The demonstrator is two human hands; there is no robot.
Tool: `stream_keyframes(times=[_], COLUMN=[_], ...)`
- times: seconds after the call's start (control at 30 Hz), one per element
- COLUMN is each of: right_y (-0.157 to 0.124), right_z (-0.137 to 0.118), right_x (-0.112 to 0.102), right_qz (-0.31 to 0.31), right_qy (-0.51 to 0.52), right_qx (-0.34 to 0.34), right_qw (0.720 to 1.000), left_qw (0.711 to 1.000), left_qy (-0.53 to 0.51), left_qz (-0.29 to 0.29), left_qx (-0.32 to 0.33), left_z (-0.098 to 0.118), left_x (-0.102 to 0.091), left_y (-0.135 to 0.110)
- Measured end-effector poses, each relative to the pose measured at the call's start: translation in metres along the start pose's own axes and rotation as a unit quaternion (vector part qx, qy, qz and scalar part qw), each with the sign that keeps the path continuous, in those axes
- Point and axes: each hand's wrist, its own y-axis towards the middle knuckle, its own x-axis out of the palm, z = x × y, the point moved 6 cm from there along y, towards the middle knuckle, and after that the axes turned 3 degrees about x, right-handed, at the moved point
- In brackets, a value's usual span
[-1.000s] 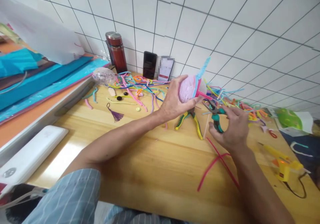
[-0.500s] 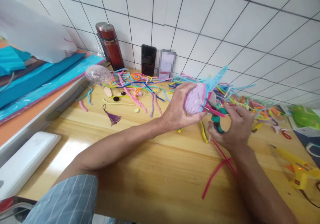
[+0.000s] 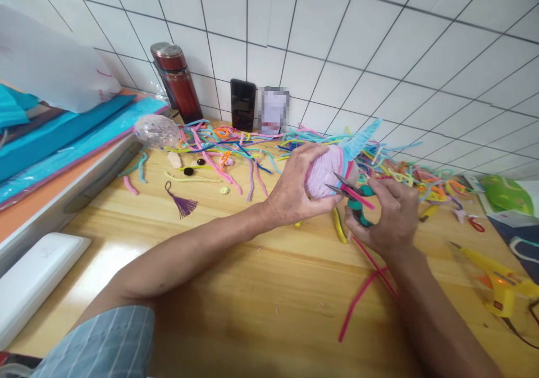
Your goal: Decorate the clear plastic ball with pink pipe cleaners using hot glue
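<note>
My left hand (image 3: 290, 190) is closed round a lilac fuzzy ball (image 3: 322, 174) with pink and blue bands and a light blue cone (image 3: 362, 140) sticking up from it. My right hand (image 3: 389, 212) grips scissors (image 3: 357, 209) with green and black handles. The blades are parted and reach over the ball's front, with a short pink pipe cleaner end (image 3: 357, 196) beside them. Below my right hand, two long dark pink pipe cleaners (image 3: 357, 305) cross on the wooden table (image 3: 236, 305). Near the scissors lies a yellow piece (image 3: 339, 226).
Many coloured pipe cleaners (image 3: 219, 170) lie along the tiled wall, with a red flask (image 3: 179, 83) and two phones (image 3: 243, 105) behind them. A purple tassel (image 3: 182, 203) lies at left. At right is a yellow glue gun (image 3: 497, 277); a white power bank (image 3: 42, 282) is at lower left.
The scissors' blades have shifted slightly left across the ball and appear wider apart. The whole view has moved a little; both hands keep their hold.
</note>
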Motion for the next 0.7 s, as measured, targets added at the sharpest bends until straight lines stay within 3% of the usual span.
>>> stream_keyframes(times=[0.7], right_y=[-0.0059], right_z=[0.0013], right_x=[0.0059], right_qz=[0.02], right_qy=[-0.012], right_qx=[-0.008], right_qw=[1.0], left_qw=[0.998], left_qy=[-0.013], left_qz=[-0.042], left_qx=[-0.043], left_z=[-0.0032], left_x=[0.0047], left_y=[-0.0019])
